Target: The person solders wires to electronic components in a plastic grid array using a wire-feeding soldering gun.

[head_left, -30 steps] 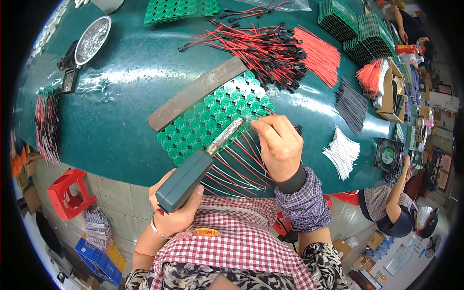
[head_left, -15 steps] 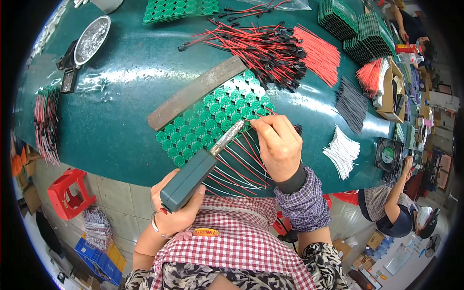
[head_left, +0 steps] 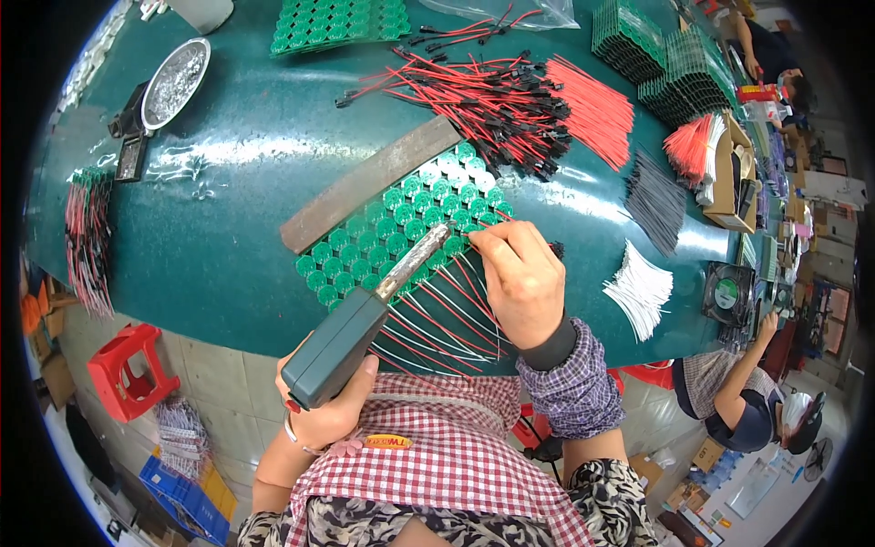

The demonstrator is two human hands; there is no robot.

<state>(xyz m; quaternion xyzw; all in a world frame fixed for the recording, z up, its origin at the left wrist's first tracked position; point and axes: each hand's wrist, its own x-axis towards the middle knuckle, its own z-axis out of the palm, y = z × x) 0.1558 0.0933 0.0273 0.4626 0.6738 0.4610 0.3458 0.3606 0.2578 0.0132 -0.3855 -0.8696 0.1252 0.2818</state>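
Note:
My left hand [head_left: 339, 406] is wrapped round the dark green handle of a soldering iron [head_left: 339, 346], whose silvery barrel slants up and right. Its tip is over a panel of small round green circuit boards [head_left: 369, 244], a short way left of my right fingertips. My right hand [head_left: 526, 287] is closed in a pinch at the panel's right part, on what looks like a thin wire, mostly hidden by the fingers. Red and white wires [head_left: 437, 319] trail from the panel's near edge toward my apron. Along the panel's far left edge lies a flat metal bar [head_left: 372, 182].
Beyond the panel are a heap of red and black connector wires [head_left: 492, 105] and red wires [head_left: 592, 109]. Black wires [head_left: 654, 201], white wires [head_left: 641, 290] and a small fan [head_left: 729, 292] lie right. A metal dish [head_left: 175, 84] stands far left. A co-worker [head_left: 743, 397] sits at right.
The soldering iron has drawn back slightly down and left, so its tip is now apart from my right fingertips. My right hand keeps its pinch, nearly in place.

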